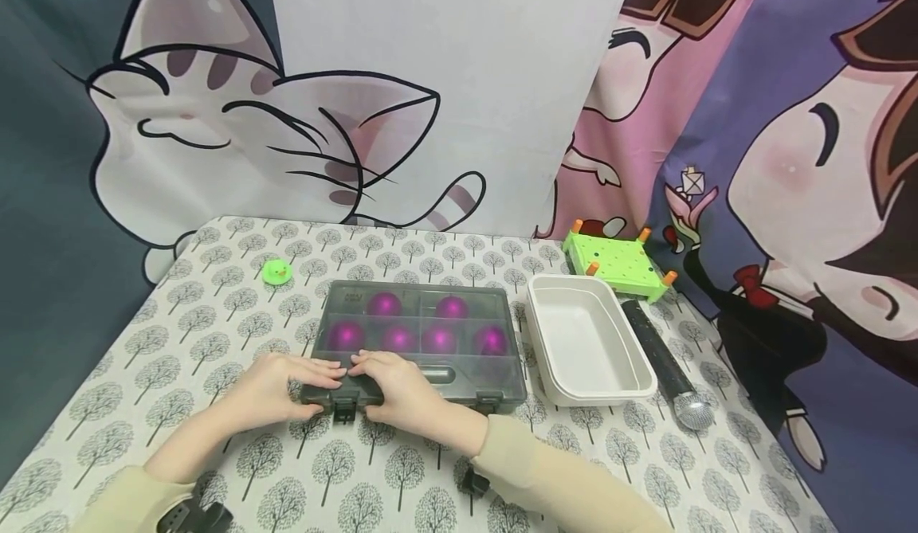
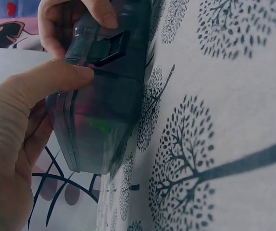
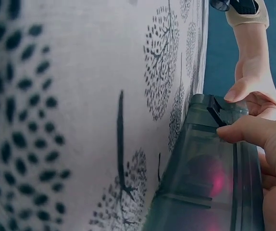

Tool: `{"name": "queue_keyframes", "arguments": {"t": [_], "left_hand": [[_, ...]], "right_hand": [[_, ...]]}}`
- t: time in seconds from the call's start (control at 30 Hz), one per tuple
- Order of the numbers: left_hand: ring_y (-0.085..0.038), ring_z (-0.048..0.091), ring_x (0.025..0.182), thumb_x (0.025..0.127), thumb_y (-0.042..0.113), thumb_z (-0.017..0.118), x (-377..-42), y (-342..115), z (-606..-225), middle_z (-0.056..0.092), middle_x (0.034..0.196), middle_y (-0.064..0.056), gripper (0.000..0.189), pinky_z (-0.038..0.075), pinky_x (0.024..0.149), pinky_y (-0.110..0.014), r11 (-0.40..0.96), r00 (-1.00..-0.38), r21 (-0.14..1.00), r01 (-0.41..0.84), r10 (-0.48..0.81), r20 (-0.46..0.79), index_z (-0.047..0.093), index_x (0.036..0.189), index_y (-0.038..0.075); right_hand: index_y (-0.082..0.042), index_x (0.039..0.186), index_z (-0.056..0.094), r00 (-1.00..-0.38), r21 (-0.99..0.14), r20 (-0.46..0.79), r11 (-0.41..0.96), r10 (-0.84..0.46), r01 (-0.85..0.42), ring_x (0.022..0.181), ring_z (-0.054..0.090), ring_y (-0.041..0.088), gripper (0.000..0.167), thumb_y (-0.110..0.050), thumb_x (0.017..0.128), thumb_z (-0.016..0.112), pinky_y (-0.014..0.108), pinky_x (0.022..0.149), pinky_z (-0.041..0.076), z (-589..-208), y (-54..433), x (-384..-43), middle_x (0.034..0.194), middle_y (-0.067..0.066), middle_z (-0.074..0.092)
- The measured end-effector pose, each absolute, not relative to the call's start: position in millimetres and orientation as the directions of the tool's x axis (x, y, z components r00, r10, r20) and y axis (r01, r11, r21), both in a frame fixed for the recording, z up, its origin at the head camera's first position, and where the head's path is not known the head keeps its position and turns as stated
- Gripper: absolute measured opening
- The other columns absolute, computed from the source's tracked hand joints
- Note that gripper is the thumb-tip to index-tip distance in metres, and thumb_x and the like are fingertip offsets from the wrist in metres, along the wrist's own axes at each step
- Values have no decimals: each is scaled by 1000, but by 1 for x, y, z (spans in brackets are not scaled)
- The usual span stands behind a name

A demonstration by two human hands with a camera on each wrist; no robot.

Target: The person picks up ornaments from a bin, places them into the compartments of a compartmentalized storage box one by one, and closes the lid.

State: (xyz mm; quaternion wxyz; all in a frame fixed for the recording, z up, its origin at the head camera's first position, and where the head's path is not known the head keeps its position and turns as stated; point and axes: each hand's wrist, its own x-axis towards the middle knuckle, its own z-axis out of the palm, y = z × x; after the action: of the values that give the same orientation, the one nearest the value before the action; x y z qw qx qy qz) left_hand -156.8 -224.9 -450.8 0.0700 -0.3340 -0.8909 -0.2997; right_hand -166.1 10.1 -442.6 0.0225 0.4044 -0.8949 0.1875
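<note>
A dark translucent compartment box point(image 1: 437, 374) lies on the table with its lid down. Several purple balls point(image 1: 385, 303) show through the lid in separate compartments. My left hand point(image 1: 276, 389) grips the box's front edge left of the left latch point(image 1: 345, 410), fingers over the lid and thumb on the front. On the latch's other side my right hand point(image 1: 405, 389) holds the same edge in a similar way. That latch point(image 2: 113, 48) sticks out from the front wall, between both thumbs. The right latch point(image 1: 490, 400) sits farther along the front.
Right of the box stands a white plastic basin point(image 1: 584, 342). Beyond it lie a black microphone point(image 1: 667, 366) with a silver head and a green toy with orange pegs point(image 1: 617, 264). A green toy duck point(image 1: 276, 272) sits at the back left. Printed curtains hang behind the table.
</note>
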Motion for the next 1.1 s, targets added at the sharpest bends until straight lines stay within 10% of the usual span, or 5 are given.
{"name": "queue_keyframes", "arguments": {"t": [1.1], "left_hand": [[-14,73,93,51,28,93,-154,-218,-461,76,104,2,42,55,84,-56,600,-745,445,665,499,442,79,90,24]], "right_hand": [[-13,117,54,-675,-142,253,664,-693,-734,105,58,10,68,-33,64,90,17,99,49,-454,-4,-157,115,-4,58]]}}
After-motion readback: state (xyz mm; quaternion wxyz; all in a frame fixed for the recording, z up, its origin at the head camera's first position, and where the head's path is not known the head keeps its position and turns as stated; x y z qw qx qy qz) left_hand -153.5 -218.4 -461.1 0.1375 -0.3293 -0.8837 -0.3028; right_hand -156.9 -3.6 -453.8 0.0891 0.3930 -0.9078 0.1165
